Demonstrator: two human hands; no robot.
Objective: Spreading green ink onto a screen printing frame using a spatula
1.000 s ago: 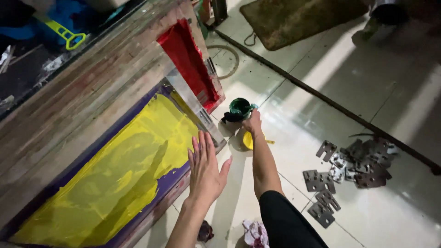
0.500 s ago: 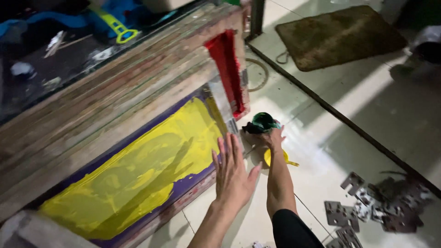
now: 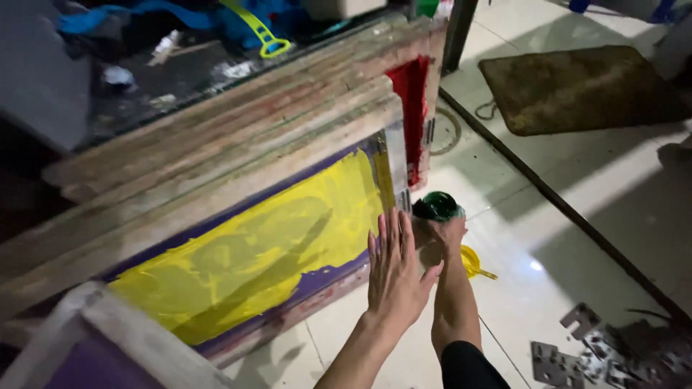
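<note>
I had the right hand (image 3: 448, 232) stretched well out ahead of me toward the green-stained ink pot (image 3: 437, 207), which sat on the tiled floor (image 3: 577, 216) just past the near corner of the stacked screen-printing frames (image 3: 216, 173). That hand's fingers were curled against the pot's near side, under its rim, and seemed to be closed on it, though the far side of the grip was hidden from me and I could not tell how firm it was. The pot lay directly beyond those fingertips, upright with its mouth facing up, so its long axis ran vertical. The left hand (image 3: 395, 270) held nothing: its fingers were straight, close together and spread flat, palm down, hovering just short of the pot and beside the right wrist, at the edge of the front frame's yellow-inked mesh (image 3: 252, 252). I could not tell whether that palm touched the frame or hung just above it. Of the two hands, the right was clearly the nearer to the pot, already in contact, while the left sat a little back from it. Just to the right of the right forearm a yellow lid or dish (image 3: 472, 261) lay on the floor, and farther to the right, well apart from both hands, was a scatter of grey metal brackets (image 3: 591, 353).
</note>
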